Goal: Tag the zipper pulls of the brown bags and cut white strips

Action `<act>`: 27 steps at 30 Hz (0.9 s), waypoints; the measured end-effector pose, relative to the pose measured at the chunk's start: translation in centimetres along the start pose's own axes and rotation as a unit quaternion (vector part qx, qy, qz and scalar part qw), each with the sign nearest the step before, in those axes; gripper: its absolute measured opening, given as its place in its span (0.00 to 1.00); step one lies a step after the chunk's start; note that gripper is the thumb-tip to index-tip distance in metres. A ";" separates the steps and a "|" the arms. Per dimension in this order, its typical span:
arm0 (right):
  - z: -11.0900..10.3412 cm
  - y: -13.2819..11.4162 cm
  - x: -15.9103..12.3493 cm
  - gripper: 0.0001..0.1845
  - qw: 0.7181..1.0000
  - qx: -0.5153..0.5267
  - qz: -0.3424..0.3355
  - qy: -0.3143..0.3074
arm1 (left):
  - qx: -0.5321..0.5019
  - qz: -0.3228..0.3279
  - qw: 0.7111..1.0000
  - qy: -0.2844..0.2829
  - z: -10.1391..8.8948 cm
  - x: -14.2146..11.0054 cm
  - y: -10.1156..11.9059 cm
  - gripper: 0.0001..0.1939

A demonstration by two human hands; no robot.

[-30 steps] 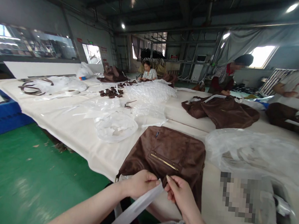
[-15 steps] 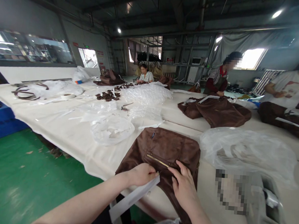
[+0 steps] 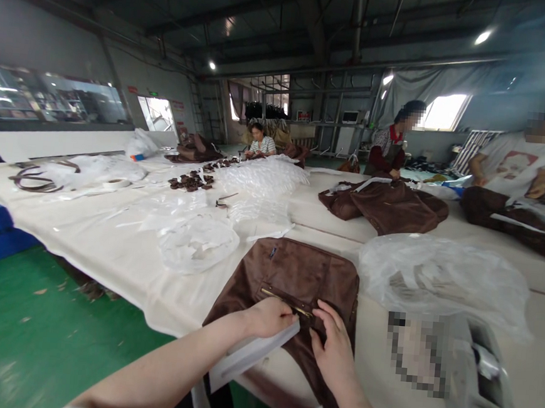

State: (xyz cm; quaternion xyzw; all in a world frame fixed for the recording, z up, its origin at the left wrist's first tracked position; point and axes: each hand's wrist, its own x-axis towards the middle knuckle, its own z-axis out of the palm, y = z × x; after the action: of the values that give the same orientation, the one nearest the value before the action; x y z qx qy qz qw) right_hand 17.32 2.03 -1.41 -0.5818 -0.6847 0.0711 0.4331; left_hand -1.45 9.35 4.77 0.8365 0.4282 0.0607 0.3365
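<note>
From the head view, a left hand (image 3: pixel 270 316) pinches a white strip (image 3: pixel 253 357) beside the zipper (image 3: pixel 277 296) of a brown bag (image 3: pixel 317 267) on the tabletop (image 3: pixel 113 251); the right hand (image 3: pixel 335 348), fingers spread, would best hold the material flat.

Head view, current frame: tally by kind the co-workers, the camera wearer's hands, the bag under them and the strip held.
Co-workers: 3 (striped shirt, dark-red sleeves, white T-shirt)
Bare hands: 2 (left hand, right hand)
Brown bag: 1
White strip in left hand: 1
Total: 7
</note>
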 end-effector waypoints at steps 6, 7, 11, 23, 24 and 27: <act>0.2 0.5 -0.1 0.09 0.999 -0.016 0.023 0.034 | 0.030 -0.022 0.999 0.017 0.6 1.2 1.7 0.23; 0.2 0.5 -0.1 0.10 0.999 -0.019 0.021 0.033 | 0.035 -0.025 0.999 0.020 0.8 1.3 1.7 0.23; 0.4 0.6 -0.1 0.14 0.999 -0.030 0.000 0.014 | 0.056 -0.037 0.997 0.034 1.4 1.5 1.7 0.23; -0.8 -0.9 0.3 0.13 0.976 0.102 0.181 0.061 | 0.119 -0.084 0.984 0.098 2.0 0.9 2.7 0.22; -0.8 -1.1 0.5 0.13 0.964 0.132 0.232 0.018 | 0.117 -0.086 0.984 0.103 2.2 1.0 2.6 0.22; 0.1 -1.6 1.1 0.12 0.912 0.192 0.345 -0.111 | 0.101 -0.091 0.984 0.114 2.7 1.3 2.0 0.23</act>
State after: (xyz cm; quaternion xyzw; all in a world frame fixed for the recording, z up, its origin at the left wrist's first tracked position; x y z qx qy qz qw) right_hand 16.10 2.50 0.06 -0.6758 -0.4587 0.4101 0.4059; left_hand 1.77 8.17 3.69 0.8115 0.5418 0.0812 0.2034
